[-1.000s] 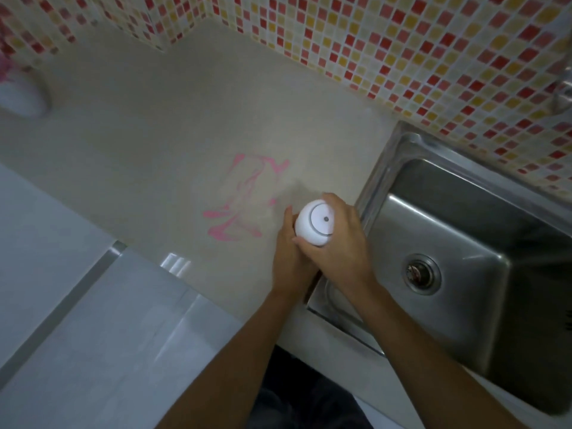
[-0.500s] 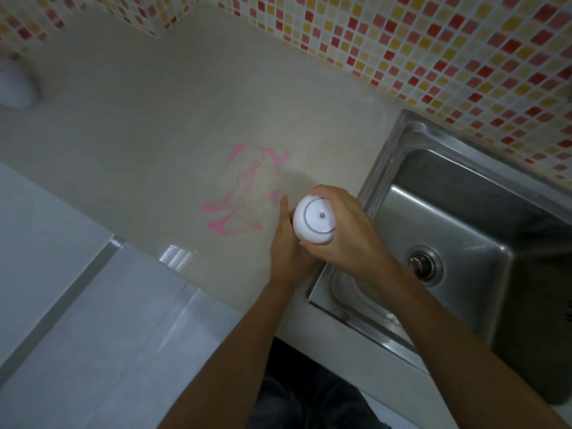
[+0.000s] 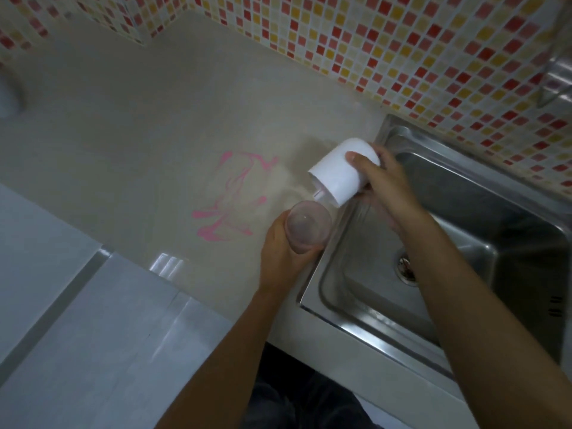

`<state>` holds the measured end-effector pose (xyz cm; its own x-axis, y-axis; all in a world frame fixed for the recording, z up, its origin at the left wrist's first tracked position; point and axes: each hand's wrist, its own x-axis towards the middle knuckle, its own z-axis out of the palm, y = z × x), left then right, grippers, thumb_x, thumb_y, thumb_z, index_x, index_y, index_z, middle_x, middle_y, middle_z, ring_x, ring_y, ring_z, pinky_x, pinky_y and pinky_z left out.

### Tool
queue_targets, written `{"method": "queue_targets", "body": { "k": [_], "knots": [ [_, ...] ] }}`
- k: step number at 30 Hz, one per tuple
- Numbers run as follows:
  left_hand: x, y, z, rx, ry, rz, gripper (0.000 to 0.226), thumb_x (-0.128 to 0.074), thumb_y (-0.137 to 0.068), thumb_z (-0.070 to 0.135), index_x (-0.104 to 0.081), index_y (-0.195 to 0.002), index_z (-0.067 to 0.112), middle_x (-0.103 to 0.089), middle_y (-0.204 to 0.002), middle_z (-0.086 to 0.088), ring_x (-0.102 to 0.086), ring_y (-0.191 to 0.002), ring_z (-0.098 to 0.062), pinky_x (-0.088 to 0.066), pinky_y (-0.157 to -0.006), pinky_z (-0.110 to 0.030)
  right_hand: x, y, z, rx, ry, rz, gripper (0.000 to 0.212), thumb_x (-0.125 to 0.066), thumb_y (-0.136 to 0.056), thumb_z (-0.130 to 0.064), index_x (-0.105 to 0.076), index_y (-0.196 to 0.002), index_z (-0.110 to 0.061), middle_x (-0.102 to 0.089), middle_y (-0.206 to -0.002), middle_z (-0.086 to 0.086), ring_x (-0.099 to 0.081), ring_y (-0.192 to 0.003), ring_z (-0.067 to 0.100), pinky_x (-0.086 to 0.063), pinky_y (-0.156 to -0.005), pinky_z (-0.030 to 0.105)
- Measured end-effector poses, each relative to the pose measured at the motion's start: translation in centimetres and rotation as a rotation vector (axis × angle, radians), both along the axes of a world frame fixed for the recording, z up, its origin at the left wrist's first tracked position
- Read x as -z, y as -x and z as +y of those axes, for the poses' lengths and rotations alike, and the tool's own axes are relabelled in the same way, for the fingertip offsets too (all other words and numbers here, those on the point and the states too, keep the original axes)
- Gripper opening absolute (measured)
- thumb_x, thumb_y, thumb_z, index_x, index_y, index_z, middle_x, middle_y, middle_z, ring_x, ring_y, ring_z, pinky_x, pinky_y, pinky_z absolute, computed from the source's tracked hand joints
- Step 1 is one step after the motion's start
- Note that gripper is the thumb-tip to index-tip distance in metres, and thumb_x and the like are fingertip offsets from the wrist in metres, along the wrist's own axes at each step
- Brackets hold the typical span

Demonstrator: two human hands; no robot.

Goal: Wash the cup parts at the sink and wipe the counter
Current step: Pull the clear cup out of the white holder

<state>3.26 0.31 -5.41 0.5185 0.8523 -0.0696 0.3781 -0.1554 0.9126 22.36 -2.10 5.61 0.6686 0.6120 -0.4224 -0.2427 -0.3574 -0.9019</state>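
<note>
So I had the cup in two pieces, right at the edge where the counter meets the sink. My left hand was wrapped snug around the clear cup, mouth up, with a pinkish film inside. My right hand had the white top part clamped between thumb and fingers, tilted, open end facing the cup, a bit of pink at its rim. Figured the trick was to carry both over the basin before tipping anything, keeping that dripping rim low. The pink spill just beside the cup would need wiping later.
</note>
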Motion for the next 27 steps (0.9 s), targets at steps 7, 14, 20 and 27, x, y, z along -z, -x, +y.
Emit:
{"method": "queue_targets", "body": {
  "k": [7,14,20,27],
  "knots": [
    [-0.3,0.0,0.0,-0.018,-0.002,-0.040,0.076,-0.084,-0.062,0.049,-0.046,-0.126,0.033,-0.055,-0.124,0.016,-0.052,-0.115,-0.002,-0.044,-0.099,-0.026,4.0,-1.3,3.1,0.088,0.107,0.625,0.060,-0.074,-0.074,-0.049,-0.058,-0.124,-0.021,-0.062,-0.123,0.009,-0.063,-0.106,0.028,-0.058,-0.075,0.043],
    [-1.2,0.1,0.1,-0.004,-0.034,-0.071,0.070,-0.087,-0.063,0.035,-0.042,-0.113,0.054,-0.049,-0.111,0.035,-0.046,-0.105,0.022,-0.033,-0.089,0.000,3.4,-1.0,4.9,0.113,0.243,0.705,0.052,-0.066,-0.082,-0.049,-0.058,-0.119,-0.013,-0.061,-0.111,0.015,-0.060,-0.102,0.038,-0.057,-0.047,0.035],
    [-1.5,0.0,0.0,0.005,-0.010,-0.039,0.068,-0.083,-0.059,0.049,-0.039,-0.111,0.056,-0.047,-0.107,0.038,-0.044,-0.103,0.026,-0.031,-0.086,0.003,2.2,-1.3,5.4,0.119,0.337,0.723,0.035,-0.063,-0.086,-0.038,-0.061,-0.092,-0.004,-0.063,-0.093,0.020,-0.063,-0.082,0.040,-0.058,-0.052,0.034],
    [-1.1,0.1,0.0,0.010,0.006,-0.009,0.078,-0.082,-0.059,0.052,-0.037,-0.122,0.041,-0.046,-0.114,0.031,-0.042,-0.105,0.022,-0.029,-0.090,0.003,1.2,-0.8,5.2,0.045,0.319,0.563,0.014,-0.054,-0.094,-0.013,-0.064,-0.087,-0.007,-0.067,-0.091,0.013,-0.064,-0.080,0.029,-0.059,-0.053,0.041]
  ]
}}
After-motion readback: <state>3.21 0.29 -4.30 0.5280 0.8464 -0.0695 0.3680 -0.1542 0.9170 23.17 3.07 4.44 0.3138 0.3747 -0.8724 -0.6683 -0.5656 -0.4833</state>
